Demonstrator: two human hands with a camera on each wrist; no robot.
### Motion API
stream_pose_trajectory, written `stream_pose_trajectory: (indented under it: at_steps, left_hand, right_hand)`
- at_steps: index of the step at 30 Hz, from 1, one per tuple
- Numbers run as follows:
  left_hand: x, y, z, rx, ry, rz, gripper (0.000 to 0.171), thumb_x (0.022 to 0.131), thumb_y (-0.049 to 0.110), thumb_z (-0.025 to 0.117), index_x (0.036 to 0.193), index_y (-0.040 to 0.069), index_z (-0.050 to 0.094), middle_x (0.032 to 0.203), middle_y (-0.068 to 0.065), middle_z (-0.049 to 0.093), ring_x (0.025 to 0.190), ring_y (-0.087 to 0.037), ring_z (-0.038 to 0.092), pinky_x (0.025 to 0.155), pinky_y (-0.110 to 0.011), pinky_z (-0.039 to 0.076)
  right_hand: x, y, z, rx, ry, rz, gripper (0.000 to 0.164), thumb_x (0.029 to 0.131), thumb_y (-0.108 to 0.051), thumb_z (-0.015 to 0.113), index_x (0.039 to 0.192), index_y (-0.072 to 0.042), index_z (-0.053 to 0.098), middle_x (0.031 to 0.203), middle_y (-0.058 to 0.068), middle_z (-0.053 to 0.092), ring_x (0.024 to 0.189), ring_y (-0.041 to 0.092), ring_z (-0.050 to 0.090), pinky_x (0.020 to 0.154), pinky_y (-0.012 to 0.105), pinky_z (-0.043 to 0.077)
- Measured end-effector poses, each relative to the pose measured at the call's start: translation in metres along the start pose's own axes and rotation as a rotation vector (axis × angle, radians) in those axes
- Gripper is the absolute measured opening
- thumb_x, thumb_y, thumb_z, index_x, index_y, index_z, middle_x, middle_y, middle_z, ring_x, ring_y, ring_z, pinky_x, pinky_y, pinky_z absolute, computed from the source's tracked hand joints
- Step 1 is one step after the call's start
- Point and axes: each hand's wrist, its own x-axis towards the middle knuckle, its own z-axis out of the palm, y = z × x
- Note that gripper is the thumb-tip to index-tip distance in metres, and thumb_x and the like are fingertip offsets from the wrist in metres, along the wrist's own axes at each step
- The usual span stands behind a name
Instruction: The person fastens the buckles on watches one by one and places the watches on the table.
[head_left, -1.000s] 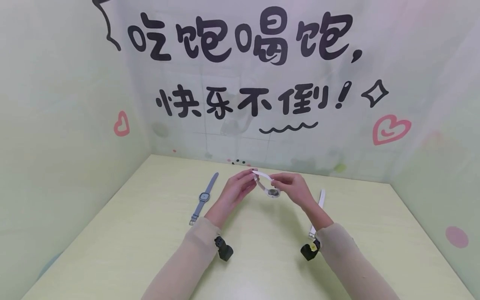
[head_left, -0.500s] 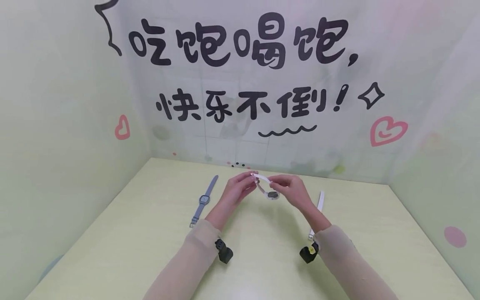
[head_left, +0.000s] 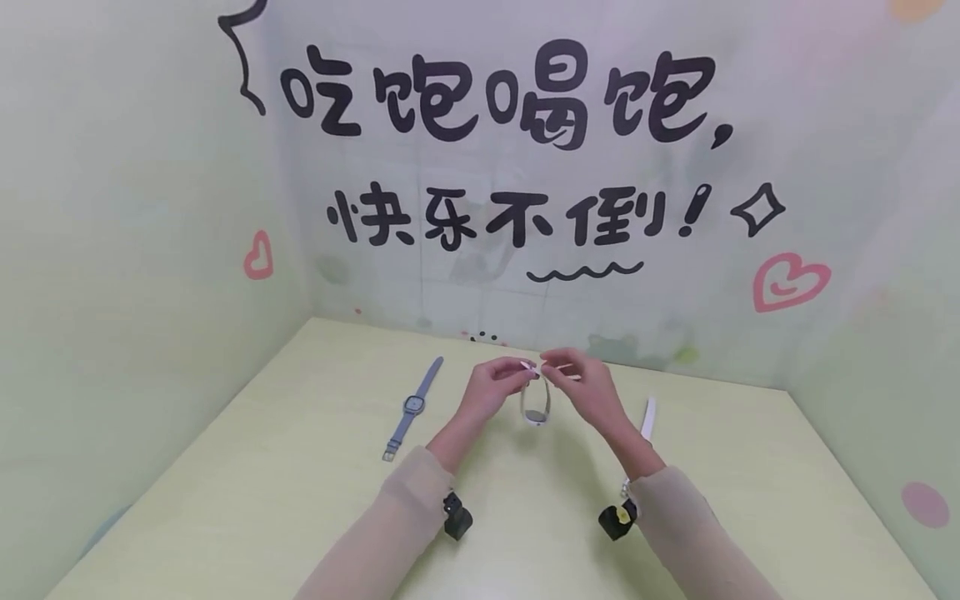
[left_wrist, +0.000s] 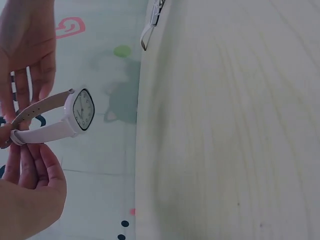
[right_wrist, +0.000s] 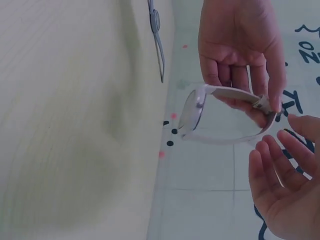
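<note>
White watch (left_wrist: 55, 131) hung in the air above the tabletop (head_left: 300, 433), its band curved into a loop between the two hands. The left hand (head_left: 497, 385) pinched it where the ends of the strap met, thumb against fingers, presumably because a hold at that spot kept the loop together in one grip. With the grip so high, the dial (left_wrist: 83, 110) hung lowest in the head view, likely drawn down by its own weight, and nothing covered it. The right hand (head_left: 592, 387) was just beside the strap, its fingers loosely spread and the thumb apart from them; whether a fingertip touched the band could not be told. That closeness would have suited steadying the loop, while the loose fingers left the holding to the other side. A blue watch (head_left: 413, 406) lay stretched out to the left and a second white watch (head_left: 648, 417) to the right, partly hidden by the right forearm (head_left: 633, 446). Both straps ran lengthwise, well apart, perhaps so that the middle gave both arms working room.
</note>
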Motion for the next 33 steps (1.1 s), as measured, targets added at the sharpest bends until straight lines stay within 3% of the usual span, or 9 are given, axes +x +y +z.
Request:
stream_pose_trajectory:
  at_steps: [6,10,15,19,22,27,33]
  left_hand:
    - [-0.001,0.008,0.009,0.242,-0.035,0.110,0.022,0.094,0.015,0.068,0.112,0.004,0.072,0.109,-0.015,0.075,0.105,-0.028,0.072,0.095,-0.038,0.057]
    - [-0.002,0.009,0.013,0.316,-0.051,0.112,0.020,0.093,0.015,0.069,0.110,0.007,0.073,0.106,-0.012,0.076,0.100,-0.025,0.072,0.091,-0.036,0.058]
    - [-0.006,0.008,0.016,0.390,-0.063,0.133,0.018,0.093,0.018,0.070,0.108,0.009,0.075,0.103,-0.009,0.077,0.093,-0.021,0.073,0.086,-0.033,0.058]
    - [-0.007,0.009,0.018,0.466,-0.065,0.161,0.017,0.092,0.021,0.071,0.106,0.011,0.075,0.100,-0.006,0.078,0.090,-0.018,0.072,0.084,-0.031,0.058]
    - [-0.008,0.011,0.019,0.512,-0.062,0.179,0.016,0.092,0.021,0.070,0.104,0.012,0.076,0.097,-0.004,0.078,0.089,-0.018,0.071,0.084,-0.032,0.058]
    - [-0.008,0.009,0.016,0.544,-0.047,0.151,0.015,0.092,0.022,0.070,0.103,0.014,0.075,0.095,-0.003,0.077,0.085,-0.014,0.069,0.075,-0.028,0.057]
    - [-0.013,0.008,0.014,0.571,-0.030,0.147,0.014,0.092,0.022,0.070,0.103,0.015,0.075,0.092,-0.002,0.077,0.080,-0.011,0.068,0.070,-0.026,0.054]
  right_hand:
    - [0.004,-0.021,-0.002,-0.224,0.032,-0.025,0.023,0.092,-0.026,0.072,0.094,-0.005,0.064,0.102,0.014,0.070,0.097,0.031,0.072,0.079,0.041,0.061]
    - [0.003,-0.023,-0.002,-0.414,0.040,-0.015,0.021,0.091,-0.027,0.072,0.089,-0.008,0.065,0.102,0.012,0.069,0.096,0.030,0.071,0.076,0.041,0.059]
    - [-0.001,-0.021,-0.002,-0.544,0.063,-0.050,0.013,0.089,-0.020,0.071,0.089,-0.008,0.067,0.098,0.011,0.071,0.088,0.025,0.068,0.072,0.039,0.057]
    - [-0.002,-0.022,-0.004,-0.552,0.095,-0.067,0.012,0.090,-0.018,0.070,0.090,-0.007,0.067,0.093,0.011,0.071,0.084,0.024,0.068,0.069,0.037,0.056]
    - [-0.001,-0.025,-0.007,-0.483,0.121,-0.067,0.012,0.091,-0.018,0.067,0.091,-0.006,0.066,0.092,0.010,0.072,0.083,0.025,0.071,0.068,0.037,0.057]
    - [-0.001,-0.027,-0.011,-0.382,0.147,-0.081,0.010,0.093,-0.017,0.064,0.093,-0.008,0.065,0.088,0.008,0.073,0.081,0.023,0.073,0.067,0.037,0.058]
    - [-0.006,-0.023,-0.008,-0.392,0.141,-0.085,0.010,0.094,-0.018,0.062,0.094,-0.009,0.067,0.084,0.004,0.072,0.078,0.018,0.069,0.066,0.033,0.057]
